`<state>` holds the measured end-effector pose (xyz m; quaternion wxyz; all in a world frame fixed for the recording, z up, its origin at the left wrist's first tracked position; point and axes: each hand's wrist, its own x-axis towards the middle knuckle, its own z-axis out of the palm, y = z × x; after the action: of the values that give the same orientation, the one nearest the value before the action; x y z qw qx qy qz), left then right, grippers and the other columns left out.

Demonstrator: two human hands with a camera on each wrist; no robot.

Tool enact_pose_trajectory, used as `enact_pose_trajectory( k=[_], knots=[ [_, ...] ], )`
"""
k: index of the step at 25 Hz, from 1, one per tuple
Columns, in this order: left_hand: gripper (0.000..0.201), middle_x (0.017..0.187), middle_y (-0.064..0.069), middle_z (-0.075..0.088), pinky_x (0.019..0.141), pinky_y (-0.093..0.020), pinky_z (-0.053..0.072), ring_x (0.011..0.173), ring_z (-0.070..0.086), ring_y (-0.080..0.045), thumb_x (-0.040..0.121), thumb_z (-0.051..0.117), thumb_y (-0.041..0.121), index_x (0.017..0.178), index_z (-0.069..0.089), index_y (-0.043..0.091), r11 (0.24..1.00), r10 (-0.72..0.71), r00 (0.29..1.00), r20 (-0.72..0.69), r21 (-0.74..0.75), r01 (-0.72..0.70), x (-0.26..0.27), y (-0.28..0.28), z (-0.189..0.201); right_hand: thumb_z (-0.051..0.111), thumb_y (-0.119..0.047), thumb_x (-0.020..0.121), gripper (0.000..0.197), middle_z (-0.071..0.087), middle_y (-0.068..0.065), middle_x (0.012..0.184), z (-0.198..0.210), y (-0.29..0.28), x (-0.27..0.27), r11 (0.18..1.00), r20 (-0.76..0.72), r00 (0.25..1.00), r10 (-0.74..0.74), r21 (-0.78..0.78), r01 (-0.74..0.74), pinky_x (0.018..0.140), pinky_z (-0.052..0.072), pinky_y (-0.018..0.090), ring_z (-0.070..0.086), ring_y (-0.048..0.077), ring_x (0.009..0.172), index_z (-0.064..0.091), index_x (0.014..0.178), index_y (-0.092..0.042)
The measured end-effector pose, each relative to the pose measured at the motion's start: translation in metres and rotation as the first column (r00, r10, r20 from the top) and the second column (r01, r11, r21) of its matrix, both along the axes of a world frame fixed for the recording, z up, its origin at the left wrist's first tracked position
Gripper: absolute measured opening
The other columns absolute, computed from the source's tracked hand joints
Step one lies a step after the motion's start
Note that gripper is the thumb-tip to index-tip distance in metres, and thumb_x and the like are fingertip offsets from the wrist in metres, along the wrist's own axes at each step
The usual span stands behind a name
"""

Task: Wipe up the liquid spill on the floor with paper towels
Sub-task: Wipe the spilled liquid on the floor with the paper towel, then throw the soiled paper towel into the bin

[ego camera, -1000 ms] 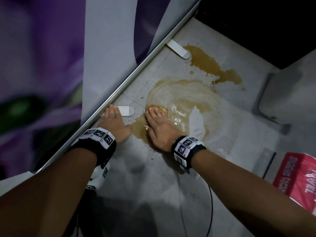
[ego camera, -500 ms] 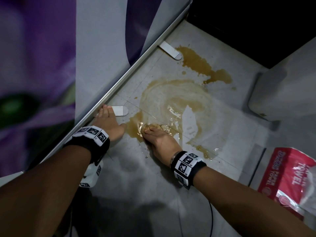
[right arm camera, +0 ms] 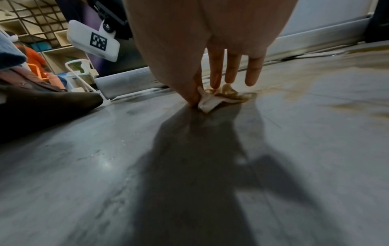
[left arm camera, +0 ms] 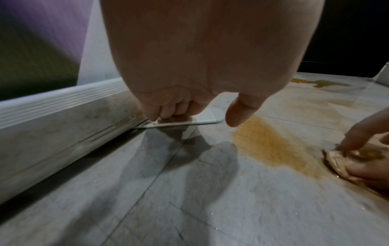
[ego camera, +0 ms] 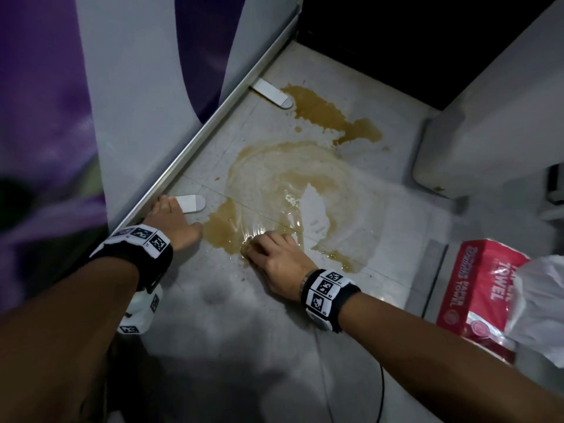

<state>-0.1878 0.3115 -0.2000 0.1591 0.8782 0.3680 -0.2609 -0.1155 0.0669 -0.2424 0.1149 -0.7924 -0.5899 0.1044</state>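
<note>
Head view: right hand (ego camera: 276, 254) pinches a soaked paper wad (right arm camera: 210, 101) on the spill (ego camera: 293, 184), left hand (ego camera: 171, 222) rests flat on floor (ego camera: 244, 346).

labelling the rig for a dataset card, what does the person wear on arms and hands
No sleeves: both forearms are bare. The left hand and right hand each have a black wristband carrying white blocks with black square markers. A white camera box with such markers hangs under the left wrist; a thin dark cable runs below the right arm.
</note>
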Motion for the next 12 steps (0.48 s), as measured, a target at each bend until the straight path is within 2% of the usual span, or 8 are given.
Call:
enact_pose_trajectory(
  k=[1,3,5,6,8,9,10,12],
  knots=[
    [0.081,0.154,-0.02,0.022,0.113,-0.045,0.031,0.139,0.03,-0.037,0.09,0.05,0.044,0.15,0.016,0.0,1.0,0.007,1.0,-0.004,-0.012,-0.007,0.003,0.003,0.0,0.063,-0.022,0.091,0.036,0.059,0.009,0.118,0.001,-0.002,0.0,1.0,0.014,1.0,-0.023,0.002,0.023,0.089,0.045,0.044,0.054,0.03,0.107,0.063,0.126,-0.015],
    [0.079,0.147,-0.017,0.036,0.106,-0.038,0.039,0.13,0.043,-0.035,0.085,0.053,0.046,0.147,0.028,0.004,0.998,0.044,0.999,-0.03,-0.042,-0.045,0.009,0.01,0.012,0.061,-0.025,0.093,0.026,0.063,0.007,0.107,0.006,-0.002,0.001,0.999,-0.017,0.999,-0.034,-0.004,0.033,0.085,0.047,0.042,0.058,0.03,0.096,0.069,0.117,-0.018],
    [0.075,0.148,-0.014,0.043,0.1,-0.027,0.04,0.128,0.049,-0.031,0.081,0.053,0.047,0.146,0.04,0.011,0.997,0.006,0.993,-0.117,-0.079,-0.016,0.016,0.008,0.031,0.056,-0.028,0.095,0.021,0.063,0.005,0.095,0.017,-0.003,0.003,0.994,0.008,1.0,-0.01,-0.106,0.011,0.081,0.045,0.041,0.06,0.03,0.089,0.073,0.103,-0.019],
    [0.064,0.148,-0.014,0.044,0.096,-0.023,0.038,0.128,0.049,-0.029,0.086,0.052,0.041,0.142,0.045,0.011,0.995,-0.047,0.984,-0.175,-0.094,0.031,0.023,0.005,0.042,0.054,-0.03,0.095,0.023,0.062,0.004,0.093,0.027,-0.005,0.005,0.981,0.018,1.0,-0.003,-0.192,0.007,0.082,0.043,0.041,0.06,0.029,0.089,0.074,0.099,-0.019],
    [0.042,0.138,-0.02,0.053,0.084,-0.025,0.04,0.12,0.055,-0.031,0.093,0.052,0.029,0.126,0.058,0.004,0.986,-0.144,0.965,-0.219,-0.115,0.121,0.04,-0.007,0.065,0.056,-0.03,0.093,0.021,0.061,0.003,0.093,0.055,-0.013,0.018,0.941,-0.018,0.999,-0.029,-0.337,0.021,0.084,0.044,0.04,0.059,0.027,0.091,0.074,0.097,-0.021],
    [0.035,0.131,-0.022,0.058,0.08,-0.027,0.041,0.115,0.057,-0.033,0.093,0.052,0.025,0.116,0.063,0.0,0.977,-0.197,0.962,-0.187,-0.117,0.178,0.052,-0.015,0.078,0.058,-0.028,0.092,0.018,0.062,0.003,0.094,0.071,-0.019,0.028,0.924,-0.097,0.99,-0.103,-0.378,0.059,0.084,0.047,0.039,0.06,0.025,0.09,0.074,0.096,-0.02],
    [0.033,0.129,-0.02,0.061,0.082,-0.028,0.043,0.116,0.058,-0.034,0.093,0.053,0.023,0.114,0.066,0.001,0.966,-0.247,0.96,-0.132,-0.108,0.234,0.067,-0.023,0.094,0.061,-0.027,0.09,0.016,0.065,0.003,0.094,0.088,-0.026,0.042,0.908,-0.203,0.957,-0.209,-0.403,0.113,0.083,0.051,0.038,0.062,0.023,0.088,0.075,0.095,-0.02],
    [0.034,0.133,-0.008,0.061,0.099,-0.03,0.042,0.124,0.054,-0.027,0.093,0.053,0.021,0.123,0.067,0.014,0.932,-0.351,0.934,0.068,-0.067,0.356,0.099,-0.041,0.128,0.065,-0.024,0.087,0.011,0.069,-0.001,0.087,0.125,-0.045,0.073,0.887,-0.352,0.855,-0.382,-0.399,0.232,0.075,0.054,0.032,0.064,0.018,0.081,0.075,0.088,-0.018]
  ],
)
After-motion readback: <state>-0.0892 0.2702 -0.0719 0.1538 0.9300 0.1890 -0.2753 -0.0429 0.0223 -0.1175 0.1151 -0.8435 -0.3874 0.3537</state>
